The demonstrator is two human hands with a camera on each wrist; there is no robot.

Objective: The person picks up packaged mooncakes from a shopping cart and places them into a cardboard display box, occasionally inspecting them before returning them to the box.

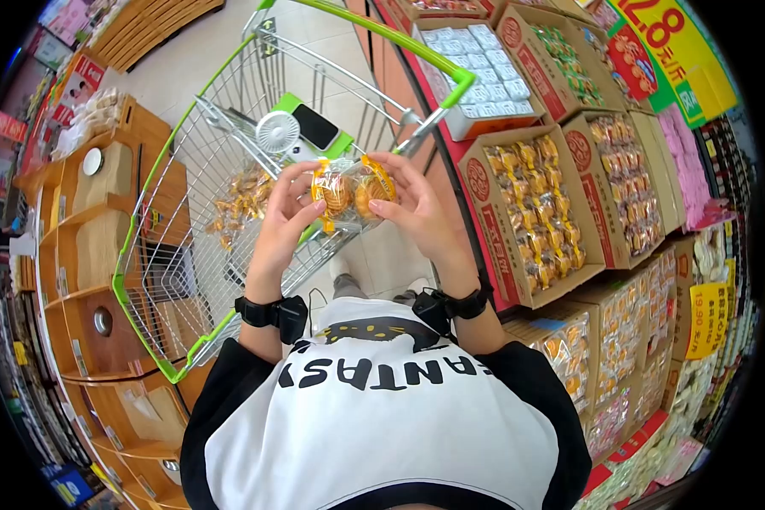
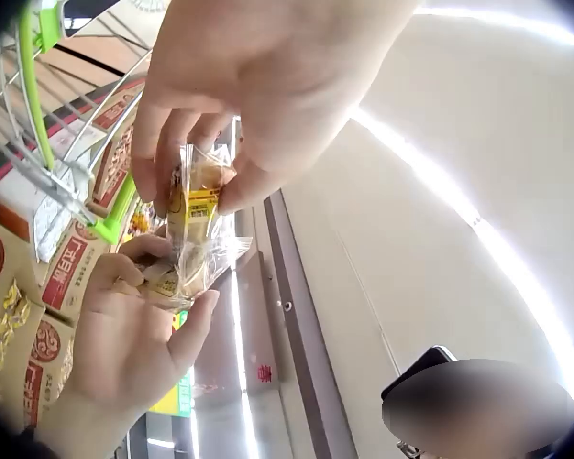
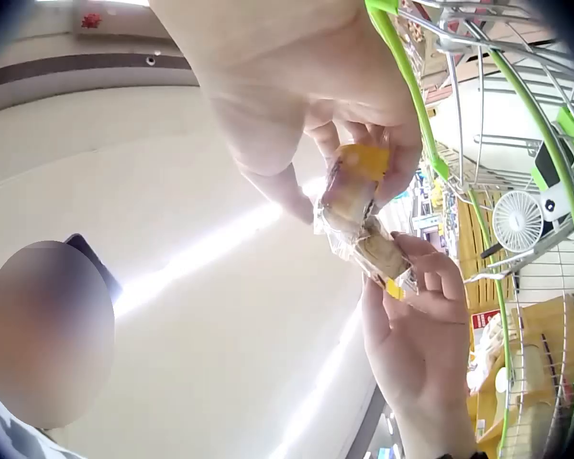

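white shirt (image 1: 382,425) fills the bottom; above it the left hand (image 1: 282,217) pinches the left end of a pair of wrapped cakes (image 1: 353,194), the right hand (image 1: 422,212) the right end, so the pair lies crosswise between them, above the shopping cart (image 1: 170,280), equally near both.

Your shopping cart (image 1: 174,246) stands on the tiled floor (image 1: 187,59). Wrapped snack packets (image 1: 242,200) lie in the cart's basket. A small white fan (image 1: 278,132) and a phone (image 1: 314,126) rest at its handle end. Open cartons (image 1: 490,238) are stacked right of the cart.
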